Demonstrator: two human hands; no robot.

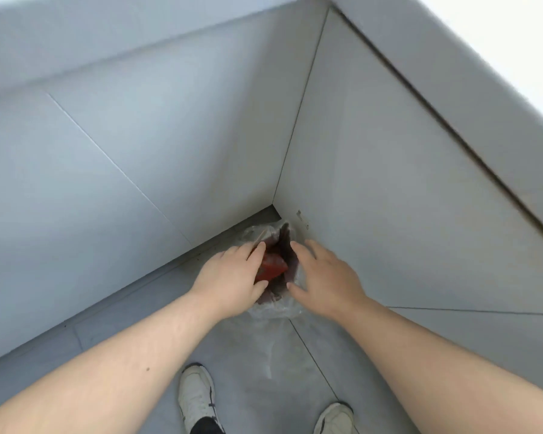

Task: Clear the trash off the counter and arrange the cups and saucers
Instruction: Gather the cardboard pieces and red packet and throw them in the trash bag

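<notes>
Trash, a red crumpled piece (271,267), sits under my left hand (232,278) at the mouth of a clear plastic bag (281,305) that stands on the grey floor (251,355), tucked into the corner where two pale wall panels (373,183) meet. My left fingers curl down over the red piece and touch it, thumb near its lower edge, so I am holding it right at the bag's opening; how firmly I grip it I cannot tell. Beside the red piece, inside the bag, something dark brown (284,245) shows, too murky to name. A thin pale strip (259,238) pokes up at the far side of the bag, just beyond my left fingertips.

My right hand (325,281) is spread wide, fingers apart, laid against the right side of the bag's rim, the thumb touching the crinkled plastic on the near side. It grips nothing that I can see; it rests flat on the plastic.

Nearer to me than the bag, my two white shoes (196,399) stand on the floor tiles, the left one straight below the bag, the right one off to the bag's right. Both forearms reach forward from the near edge toward the bag, bare to the elbow.
</notes>
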